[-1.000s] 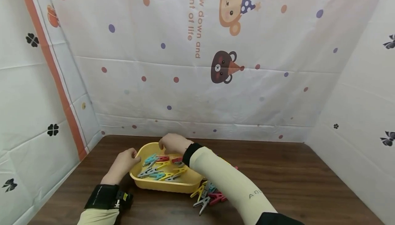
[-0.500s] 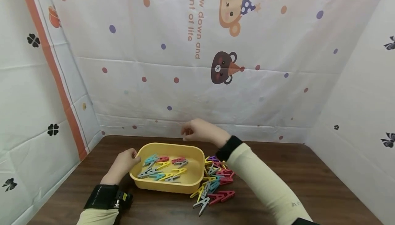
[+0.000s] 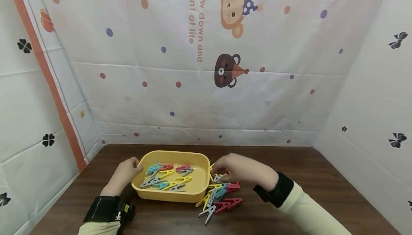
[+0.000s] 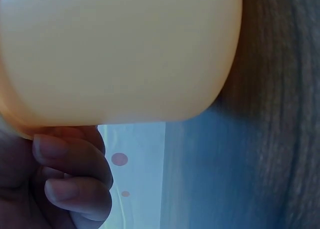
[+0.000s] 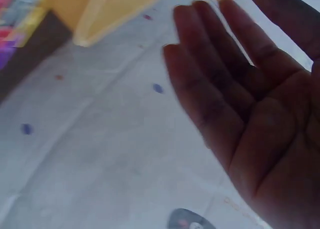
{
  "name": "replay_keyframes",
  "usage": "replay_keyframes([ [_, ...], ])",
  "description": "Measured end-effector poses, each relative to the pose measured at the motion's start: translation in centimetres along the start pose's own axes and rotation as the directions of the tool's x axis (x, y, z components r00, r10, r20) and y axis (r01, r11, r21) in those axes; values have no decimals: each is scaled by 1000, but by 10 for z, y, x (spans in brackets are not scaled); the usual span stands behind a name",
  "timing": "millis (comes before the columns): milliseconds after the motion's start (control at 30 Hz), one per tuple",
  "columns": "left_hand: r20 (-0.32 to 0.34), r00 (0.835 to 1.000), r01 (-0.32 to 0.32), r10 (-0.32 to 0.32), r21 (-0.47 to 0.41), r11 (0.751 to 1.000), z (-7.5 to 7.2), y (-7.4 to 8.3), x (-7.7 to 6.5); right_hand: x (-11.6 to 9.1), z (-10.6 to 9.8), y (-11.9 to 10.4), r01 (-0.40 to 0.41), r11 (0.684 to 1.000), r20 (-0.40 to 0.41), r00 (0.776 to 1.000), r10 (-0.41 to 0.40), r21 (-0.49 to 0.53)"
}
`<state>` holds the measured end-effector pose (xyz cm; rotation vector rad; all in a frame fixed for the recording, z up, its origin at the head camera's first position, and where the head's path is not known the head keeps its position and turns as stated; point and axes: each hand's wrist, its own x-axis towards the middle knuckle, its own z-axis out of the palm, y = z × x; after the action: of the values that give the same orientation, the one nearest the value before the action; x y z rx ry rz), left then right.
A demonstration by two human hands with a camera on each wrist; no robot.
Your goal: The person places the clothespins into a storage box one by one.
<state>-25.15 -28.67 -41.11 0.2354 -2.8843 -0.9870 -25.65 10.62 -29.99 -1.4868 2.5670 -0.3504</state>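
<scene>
My left hand [image 3: 123, 175] pinches the left rim of a yellow plastic basin [image 3: 167, 195]. In the left wrist view, curled fingers [image 4: 80, 159] lie against the basin's outer wall [image 4: 120, 54]. Several clothespins [image 3: 166, 174] in blue, red, yellow and grey are spread over its floor. More clothespins [image 3: 220, 192] form a heap on the table, against the basin's right side. Over the far end of that heap reaches my right hand [image 3: 246, 169], hiding part of it. Its fingers look loosely bent and apart in the right wrist view, with nothing in the palm [image 5: 280, 134].
A dark wooden table [image 3: 289, 192] carries everything. White printed cloth [image 3: 145, 102] hangs behind it and on both sides. Two red clothespins [image 3: 227, 204] and a grey one [image 3: 207, 213] lie at the heap's near end.
My right hand has left the space over the basin, swung right past its back edge, and come down to the heap. The left hand keeps its hold. The view has shifted slightly.
</scene>
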Motion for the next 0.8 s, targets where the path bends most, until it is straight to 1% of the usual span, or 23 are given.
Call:
replay_keyframes([
  [67,-7,1000,-7,7,7,1000,-1,-1,-1,-8,12,4,-27,999,40,999,28,-23],
  [133,-15,1000,-17,17,14,1000,-2,-1,-2,-15,25,9,-64,998,70,995,65,-16],
  [233,-17,999,-27,27,17,1000,-2,-1,-3,-24,43,17,-100,995,104,990,97,17],
  [300,-13,1000,-27,28,14,1000,-2,0,-3,-28,53,21,-118,992,110,988,113,40],
  [400,-8,1000,-20,20,13,1000,-3,2,-2,-32,64,26,-127,992,104,987,123,30],
  [633,5,1000,16,-16,-1,1000,-4,4,-2,-34,80,33,-117,989,48,991,122,-90],
  [800,7,1000,11,-11,-7,1000,-2,5,-2,-33,87,34,-130,986,33,990,134,-103],
])
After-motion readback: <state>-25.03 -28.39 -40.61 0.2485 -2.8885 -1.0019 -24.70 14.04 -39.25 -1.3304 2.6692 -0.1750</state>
